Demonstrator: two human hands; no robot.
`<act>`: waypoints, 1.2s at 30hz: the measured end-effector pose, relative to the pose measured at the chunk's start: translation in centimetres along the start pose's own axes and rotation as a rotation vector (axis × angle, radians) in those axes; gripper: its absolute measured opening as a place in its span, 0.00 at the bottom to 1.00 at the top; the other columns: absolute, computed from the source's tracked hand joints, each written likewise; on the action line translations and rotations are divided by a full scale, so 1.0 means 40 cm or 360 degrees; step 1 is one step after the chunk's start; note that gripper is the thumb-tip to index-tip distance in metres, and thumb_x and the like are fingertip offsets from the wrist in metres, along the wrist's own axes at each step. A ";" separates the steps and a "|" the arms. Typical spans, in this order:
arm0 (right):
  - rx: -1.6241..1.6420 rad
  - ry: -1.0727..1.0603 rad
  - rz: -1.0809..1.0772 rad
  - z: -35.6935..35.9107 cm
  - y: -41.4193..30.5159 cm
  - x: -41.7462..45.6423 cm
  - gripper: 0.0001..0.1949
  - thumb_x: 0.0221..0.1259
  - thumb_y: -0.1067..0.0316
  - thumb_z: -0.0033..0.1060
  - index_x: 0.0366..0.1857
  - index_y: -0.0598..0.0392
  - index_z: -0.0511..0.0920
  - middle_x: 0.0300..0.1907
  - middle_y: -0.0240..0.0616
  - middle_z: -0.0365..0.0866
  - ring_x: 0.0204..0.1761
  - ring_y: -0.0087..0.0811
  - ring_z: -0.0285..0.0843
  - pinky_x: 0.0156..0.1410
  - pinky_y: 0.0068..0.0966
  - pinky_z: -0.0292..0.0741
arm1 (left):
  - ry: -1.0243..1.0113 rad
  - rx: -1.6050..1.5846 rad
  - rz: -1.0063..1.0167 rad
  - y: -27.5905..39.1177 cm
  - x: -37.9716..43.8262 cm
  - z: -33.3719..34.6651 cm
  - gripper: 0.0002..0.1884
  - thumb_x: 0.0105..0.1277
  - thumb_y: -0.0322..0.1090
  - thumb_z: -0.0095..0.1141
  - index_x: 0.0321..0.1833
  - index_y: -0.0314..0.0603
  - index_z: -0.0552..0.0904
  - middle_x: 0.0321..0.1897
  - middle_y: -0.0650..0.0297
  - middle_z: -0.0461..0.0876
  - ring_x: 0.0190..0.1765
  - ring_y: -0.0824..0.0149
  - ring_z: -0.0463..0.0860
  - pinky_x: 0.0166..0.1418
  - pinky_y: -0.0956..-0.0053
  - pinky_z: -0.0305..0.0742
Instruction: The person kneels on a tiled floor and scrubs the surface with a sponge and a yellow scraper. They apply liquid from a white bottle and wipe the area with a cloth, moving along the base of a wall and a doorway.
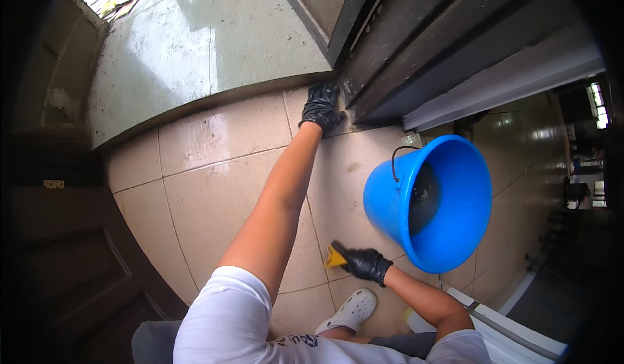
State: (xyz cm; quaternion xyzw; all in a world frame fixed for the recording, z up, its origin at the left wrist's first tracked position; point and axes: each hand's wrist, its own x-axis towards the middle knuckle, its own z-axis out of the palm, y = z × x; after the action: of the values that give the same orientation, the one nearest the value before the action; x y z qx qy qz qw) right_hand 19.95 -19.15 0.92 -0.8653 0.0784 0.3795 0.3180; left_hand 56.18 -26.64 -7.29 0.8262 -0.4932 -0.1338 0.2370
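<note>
My left hand (321, 105), in a black glove, reaches forward to the floor tiles where the raised step meets the dark door frame (390, 66). Its fingers point towards the step; whether anything lies under them is hidden. Closer to me, my right hand (366, 265), gloved in black too, grips a small yellow-and-dark piece that looks like a scrubbing sponge (334, 256). It is slightly blurred and is above or against the tiles. A blue bucket (451, 237) with a thin handle stands right of my hands, with dark liquid (424, 198) at its bottom.
Beyond the step edge lies a wet, speckled greenish-grey floor (165, 57). A dark panelled door (63, 266) stands on the left. My white clog (352, 310) is on the beige tiles (229, 178). At lower right is a white object with a rail (507, 325).
</note>
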 end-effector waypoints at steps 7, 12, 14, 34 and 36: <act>0.0025 0.0322 -0.0098 -0.103 -0.001 0.119 0.38 0.62 0.58 0.58 0.74 0.52 0.52 0.43 0.60 0.81 0.39 0.53 0.83 0.42 0.45 0.77 | -0.0165 0.0288 0.0338 -0.049 -0.051 -0.019 0.46 0.62 0.58 0.56 0.74 0.31 0.57 0.75 0.44 0.53 0.78 0.40 0.46 0.81 0.53 0.35; 0.0382 0.0917 0.0242 -0.122 0.018 0.233 0.35 0.64 0.62 0.53 0.74 0.54 0.50 0.49 0.64 0.78 0.43 0.58 0.80 0.50 0.47 0.76 | -0.0286 0.0395 0.0629 -0.011 -0.087 0.007 0.45 0.63 0.59 0.54 0.74 0.31 0.57 0.74 0.41 0.54 0.77 0.39 0.48 0.80 0.50 0.33; 0.0362 0.1409 0.0160 -0.140 0.018 0.297 0.34 0.66 0.63 0.51 0.75 0.52 0.49 0.49 0.62 0.79 0.43 0.58 0.80 0.48 0.47 0.76 | -0.0095 0.0241 0.0602 -0.072 -0.161 0.035 0.45 0.65 0.56 0.52 0.75 0.31 0.53 0.76 0.40 0.49 0.78 0.39 0.44 0.81 0.51 0.32; 0.0946 0.1366 0.0782 -0.526 -0.030 0.617 0.22 0.76 0.50 0.32 0.58 0.49 0.75 0.58 0.52 0.77 0.59 0.50 0.74 0.68 0.39 0.64 | 0.0383 0.0247 -0.0690 -0.191 -0.518 -0.143 0.45 0.64 0.50 0.55 0.76 0.32 0.51 0.77 0.45 0.47 0.79 0.46 0.43 0.81 0.55 0.33; 0.0543 0.1617 0.0736 -0.568 0.075 0.649 0.24 0.71 0.53 0.43 0.68 0.46 0.61 0.59 0.58 0.74 0.57 0.57 0.74 0.61 0.43 0.70 | 0.0419 0.0199 -0.0589 -0.155 -0.485 -0.129 0.45 0.64 0.50 0.56 0.76 0.32 0.52 0.77 0.45 0.48 0.79 0.46 0.43 0.81 0.55 0.34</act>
State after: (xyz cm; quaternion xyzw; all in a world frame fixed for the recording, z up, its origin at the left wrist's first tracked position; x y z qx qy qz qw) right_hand 50.79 -32.62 -7.33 -0.8357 0.4680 -0.0415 0.2843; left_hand 53.93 -5.76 -6.39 0.9259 -0.3056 -0.0353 0.2191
